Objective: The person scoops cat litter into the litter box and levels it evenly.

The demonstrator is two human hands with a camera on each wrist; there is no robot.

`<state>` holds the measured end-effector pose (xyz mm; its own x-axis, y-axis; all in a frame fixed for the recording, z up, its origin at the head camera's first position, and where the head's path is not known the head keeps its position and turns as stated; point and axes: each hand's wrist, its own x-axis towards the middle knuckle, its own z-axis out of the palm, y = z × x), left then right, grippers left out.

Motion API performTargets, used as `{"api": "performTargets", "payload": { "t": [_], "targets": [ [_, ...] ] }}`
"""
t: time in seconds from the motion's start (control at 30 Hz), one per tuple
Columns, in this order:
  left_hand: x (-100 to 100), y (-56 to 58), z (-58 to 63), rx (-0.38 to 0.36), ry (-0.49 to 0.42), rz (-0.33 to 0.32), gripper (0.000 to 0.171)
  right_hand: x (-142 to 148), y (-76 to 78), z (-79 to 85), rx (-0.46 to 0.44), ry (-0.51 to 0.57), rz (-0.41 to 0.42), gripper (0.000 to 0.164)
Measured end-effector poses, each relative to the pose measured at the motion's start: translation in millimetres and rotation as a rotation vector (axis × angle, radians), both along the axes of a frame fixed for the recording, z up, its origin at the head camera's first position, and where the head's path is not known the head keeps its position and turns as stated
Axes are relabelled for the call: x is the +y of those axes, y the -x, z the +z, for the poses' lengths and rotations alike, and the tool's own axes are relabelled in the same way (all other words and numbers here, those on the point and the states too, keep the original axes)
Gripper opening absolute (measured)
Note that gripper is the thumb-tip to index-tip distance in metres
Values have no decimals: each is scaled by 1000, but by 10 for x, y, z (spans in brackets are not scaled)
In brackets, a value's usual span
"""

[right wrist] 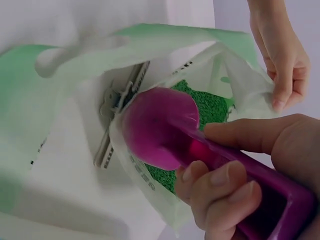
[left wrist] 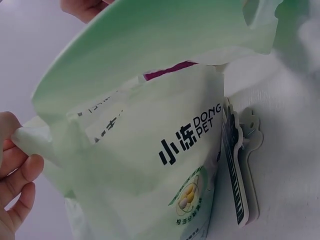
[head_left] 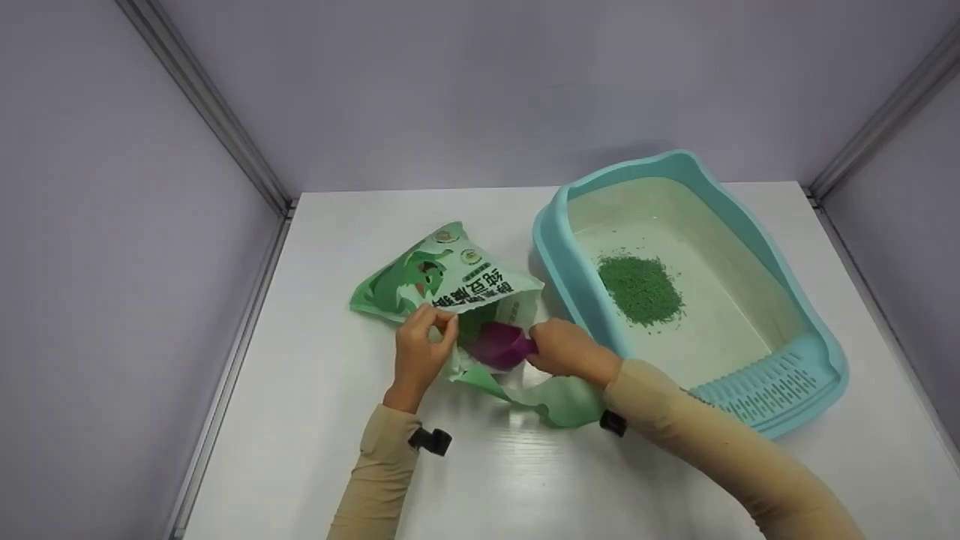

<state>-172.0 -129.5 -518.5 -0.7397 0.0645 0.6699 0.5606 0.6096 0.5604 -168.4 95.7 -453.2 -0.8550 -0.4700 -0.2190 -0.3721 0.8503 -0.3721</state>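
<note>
A green and white bag (head_left: 412, 279) with printed lettering lies on the table, its mouth facing the person. My left hand (head_left: 420, 352) pinches the edge of the mouth between thumb and fingers, holding it apart. In my right hand (right wrist: 235, 195) is the handle of a purple scoop (right wrist: 162, 122). The scoop's bowl is at the bag's mouth, overlapping green pellets (right wrist: 202, 107) inside in the right wrist view. A torn green flap (head_left: 574, 401) of the bag hangs toward the person, below the right hand.
Right of the bag stands a blue litter box (head_left: 559, 236), with a heap of green pellets (head_left: 641, 289) on its pale floor and a slotted step (head_left: 772, 386) at its near end. A pale clip (left wrist: 237, 170) lies on the white table (head_left: 300, 420) beside the bag.
</note>
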Motion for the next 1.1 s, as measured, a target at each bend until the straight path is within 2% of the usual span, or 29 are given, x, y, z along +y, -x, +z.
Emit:
{"api": "performTargets", "payload": {
  "t": [0.3, 0.5, 0.7, 1.03, 1.1],
  "targets": [
    [21, 7, -8, 30, -15, 4, 11, -39, -134, -193, 122, 65, -20, 24],
    [20, 13, -12, 50, -12, -2, 11, -111, -188, -338, 205, 67, -49, 20],
    [22, 19, -12, 58, -10, -6, 12, -170, -188, -390, 158, 68, -96, 19],
    [12, 14, -23, 42, -15, -28, 10, -213, -190, -478, 116, 136, -129, 22],
    [13, 10, -17, 40, -12, -29, 10, -221, -187, -490, 69, 156, -157, 22]
  ]
}}
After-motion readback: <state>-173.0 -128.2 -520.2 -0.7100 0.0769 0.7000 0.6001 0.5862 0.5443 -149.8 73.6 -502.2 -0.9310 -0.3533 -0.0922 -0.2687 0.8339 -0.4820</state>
